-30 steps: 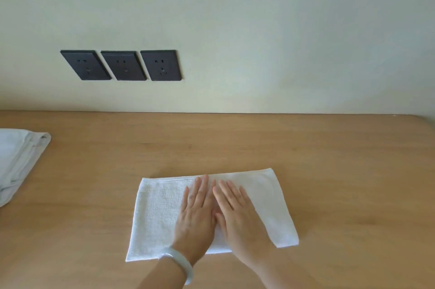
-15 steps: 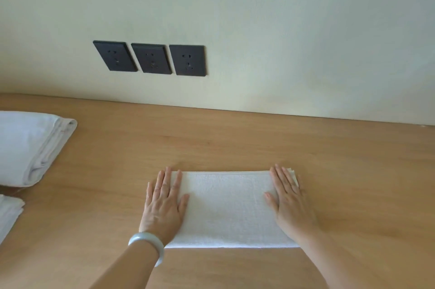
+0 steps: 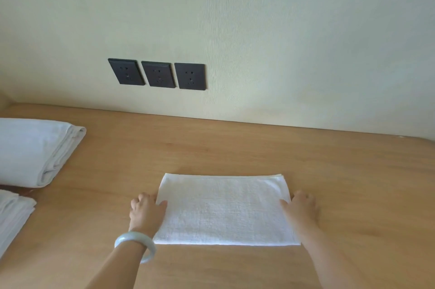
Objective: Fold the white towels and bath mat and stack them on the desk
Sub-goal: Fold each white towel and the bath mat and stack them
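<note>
A small white towel [image 3: 223, 208], folded into a flat rectangle, lies on the wooden desk [image 3: 235, 147] in front of me. My left hand [image 3: 146, 211], with a pale bangle on the wrist, grips the towel's left short edge, thumb on top and fingers curled at the side. At the right short edge my right hand [image 3: 302, 208] holds it the same way, thumb lying on the cloth. A larger folded white towel [image 3: 30, 152] rests at the desk's far left. Another folded white piece [image 3: 11, 215] lies just in front of it, partly cut off by the frame.
Three black wall sockets [image 3: 157, 74] sit on the pale wall behind the desk. Bare wood stretches to the right of the small towel and between it and the wall. The desk's right end curves away at the frame edge.
My hands slid apart from the towel's middle to its two short edges, then went from flat to curled around those edges. The view shifted left, showing more of the folded pieces.
</note>
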`<state>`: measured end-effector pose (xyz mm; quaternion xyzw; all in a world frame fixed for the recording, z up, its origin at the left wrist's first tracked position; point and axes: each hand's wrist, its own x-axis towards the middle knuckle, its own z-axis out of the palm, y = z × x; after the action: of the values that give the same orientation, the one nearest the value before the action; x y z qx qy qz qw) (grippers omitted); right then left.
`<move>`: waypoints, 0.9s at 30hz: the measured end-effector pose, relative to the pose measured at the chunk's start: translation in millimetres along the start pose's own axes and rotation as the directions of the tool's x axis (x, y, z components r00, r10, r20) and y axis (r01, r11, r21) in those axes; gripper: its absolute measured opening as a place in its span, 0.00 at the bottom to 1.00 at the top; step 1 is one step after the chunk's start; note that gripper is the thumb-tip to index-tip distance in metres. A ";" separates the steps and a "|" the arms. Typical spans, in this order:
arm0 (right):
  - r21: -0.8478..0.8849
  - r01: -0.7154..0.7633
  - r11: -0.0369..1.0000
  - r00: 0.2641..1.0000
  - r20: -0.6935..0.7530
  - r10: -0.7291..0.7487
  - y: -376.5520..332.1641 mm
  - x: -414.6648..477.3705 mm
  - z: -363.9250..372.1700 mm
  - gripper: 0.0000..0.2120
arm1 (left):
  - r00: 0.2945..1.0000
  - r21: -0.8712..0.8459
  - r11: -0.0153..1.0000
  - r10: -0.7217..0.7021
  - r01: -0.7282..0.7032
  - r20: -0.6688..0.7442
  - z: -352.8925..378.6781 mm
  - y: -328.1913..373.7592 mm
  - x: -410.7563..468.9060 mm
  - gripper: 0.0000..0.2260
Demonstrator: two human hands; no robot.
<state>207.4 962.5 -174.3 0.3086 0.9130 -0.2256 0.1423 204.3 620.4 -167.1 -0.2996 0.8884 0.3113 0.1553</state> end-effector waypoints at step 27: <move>0.468 0.414 0.781 0.902 -0.098 -0.420 -159.0 -145.5 -36.0 0.12 | 0.955 -0.238 0.926 0.267 -0.291 -0.129 -159.9 -41.0 -1.4 0.08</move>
<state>215.1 795.3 -33.8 0.1233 0.8732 -0.4713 0.0135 216.8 492.0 -64.1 -0.2017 0.8809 0.4273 0.0276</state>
